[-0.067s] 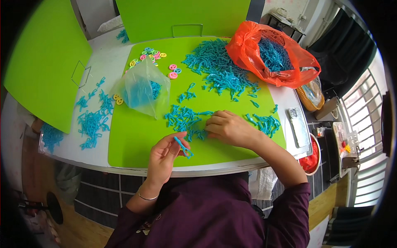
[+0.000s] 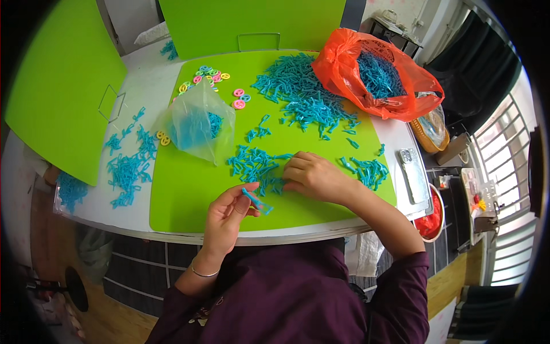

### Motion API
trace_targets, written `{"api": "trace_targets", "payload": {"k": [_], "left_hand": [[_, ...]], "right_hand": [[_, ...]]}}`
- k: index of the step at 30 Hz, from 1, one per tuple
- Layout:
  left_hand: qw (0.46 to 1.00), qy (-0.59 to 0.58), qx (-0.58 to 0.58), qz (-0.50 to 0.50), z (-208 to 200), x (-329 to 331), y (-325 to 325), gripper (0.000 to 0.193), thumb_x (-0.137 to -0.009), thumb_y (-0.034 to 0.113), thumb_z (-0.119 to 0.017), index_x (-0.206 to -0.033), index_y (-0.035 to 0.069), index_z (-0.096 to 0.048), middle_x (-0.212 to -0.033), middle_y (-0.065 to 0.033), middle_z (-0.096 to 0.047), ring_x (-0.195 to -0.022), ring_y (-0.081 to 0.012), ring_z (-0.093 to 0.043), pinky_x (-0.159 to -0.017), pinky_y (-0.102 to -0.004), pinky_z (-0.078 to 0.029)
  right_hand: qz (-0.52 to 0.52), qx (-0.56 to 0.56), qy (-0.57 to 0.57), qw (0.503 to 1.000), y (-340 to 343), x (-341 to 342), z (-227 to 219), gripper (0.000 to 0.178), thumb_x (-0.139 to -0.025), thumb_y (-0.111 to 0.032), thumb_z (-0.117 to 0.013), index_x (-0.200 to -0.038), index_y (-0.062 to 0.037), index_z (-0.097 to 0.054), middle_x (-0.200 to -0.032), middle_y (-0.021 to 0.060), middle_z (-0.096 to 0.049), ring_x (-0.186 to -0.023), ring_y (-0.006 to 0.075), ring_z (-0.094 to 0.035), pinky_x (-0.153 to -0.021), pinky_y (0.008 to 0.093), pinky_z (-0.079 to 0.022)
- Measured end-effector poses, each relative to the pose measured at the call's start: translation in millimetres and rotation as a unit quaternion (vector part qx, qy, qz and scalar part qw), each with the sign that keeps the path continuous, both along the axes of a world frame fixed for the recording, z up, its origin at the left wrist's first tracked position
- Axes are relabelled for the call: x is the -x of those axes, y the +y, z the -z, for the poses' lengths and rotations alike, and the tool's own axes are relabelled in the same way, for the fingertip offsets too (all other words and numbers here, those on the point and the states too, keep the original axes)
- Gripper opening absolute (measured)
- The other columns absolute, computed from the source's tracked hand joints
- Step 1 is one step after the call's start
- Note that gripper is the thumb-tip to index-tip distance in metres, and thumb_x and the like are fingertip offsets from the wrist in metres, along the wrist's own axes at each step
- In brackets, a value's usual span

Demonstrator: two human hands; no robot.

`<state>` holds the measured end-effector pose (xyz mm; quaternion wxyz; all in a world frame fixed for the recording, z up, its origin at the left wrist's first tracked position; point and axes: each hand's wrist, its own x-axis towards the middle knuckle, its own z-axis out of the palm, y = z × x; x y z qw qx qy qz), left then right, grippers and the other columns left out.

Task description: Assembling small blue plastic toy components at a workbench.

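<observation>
One blue plastic clip [image 2: 253, 199], pinched by the left hand [image 2: 226, 215] over the green mat [image 2: 189, 198]; apparently light, fairly stiff, perhaps slippery, best held at its narrow end; right hand [image 2: 312, 176], curled beside the clip pile [image 2: 249, 163], any contents impossible to tell

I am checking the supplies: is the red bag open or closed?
Open: the red bag has a gaping mouth, with blue pieces visible inside.

left hand [image 2: 224, 221] pinches blue piece [image 2: 263, 207], right hand [image 2: 312, 179] beside pile [image 2: 251, 164]
</observation>
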<state>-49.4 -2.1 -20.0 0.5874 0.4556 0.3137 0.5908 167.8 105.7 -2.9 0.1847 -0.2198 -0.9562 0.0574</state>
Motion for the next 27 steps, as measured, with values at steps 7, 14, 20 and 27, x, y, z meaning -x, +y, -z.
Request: {"api": "trace_targets", "payload": {"k": [7, 14, 20, 27], "left_hand": [[1.000, 0.020, 0.009, -0.015, 6.3, -0.8, 0.1, 0.017, -0.088, 0.011, -0.057, -0.103, 0.001, -0.057, -0.083, -0.0057, -0.061, -0.076, -0.0128, -0.057, -0.070, -0.0264, -0.047], [0.999, 0.042, 0.005, 0.007, 9.4, -6.4, 0.9, 0.013, -0.088, 0.010, -0.057, -0.098, 0.001, -0.055, -0.085, -0.0061, -0.060, -0.076, -0.0138, -0.056, -0.071, -0.0273, -0.047], [0.999, 0.028, -0.006, 0.025, 12.2, -3.8, 0.8, 0.010, -0.089, 0.009, -0.055, -0.096, 0.002, -0.054, -0.088, -0.0071, -0.059, -0.078, -0.0141, -0.055, -0.074, -0.0274, -0.046], [0.998, 0.019, 0.013, 0.063, 8.9, -7.9, -3.7, 0.010, -0.088, 0.007, -0.057, -0.095, 0.001, -0.056, -0.087, -0.0068, -0.059, -0.078, -0.0132, -0.055, -0.074, -0.0262, -0.045]], "right_hand": [[0.054, 0.092, 0.054, 0.993, -14.6, -8.2, -8.3, 0.014, -0.073, -0.015, -0.069, -0.076, -0.0065, -0.059, -0.078, 0.0088, -0.060, -0.079, 0.0255, -0.058, -0.070, 0.0360, -0.046], [0.194, 0.090, 0.077, 0.974, -24.4, -17.2, -16.7, 0.014, -0.072, -0.013, -0.070, -0.074, -0.0074, -0.058, -0.073, 0.0068, -0.059, -0.070, 0.0251, -0.059, -0.062, 0.0359, -0.047], [0.035, -0.028, 0.064, 0.997, -17.4, -3.9, -11.5, 0.008, -0.072, -0.010, -0.066, -0.079, -0.0086, -0.062, -0.081, 0.0048, -0.060, -0.079, 0.0230, -0.057, -0.069, 0.0342, -0.046], [-0.034, 0.049, 0.038, 0.997, 0.0, 8.0, -4.9, 0.015, -0.073, -0.011, -0.065, -0.088, -0.0093, -0.065, -0.095, 0.0058, -0.060, -0.090, 0.0236, -0.055, -0.076, 0.0346, -0.047]]}}
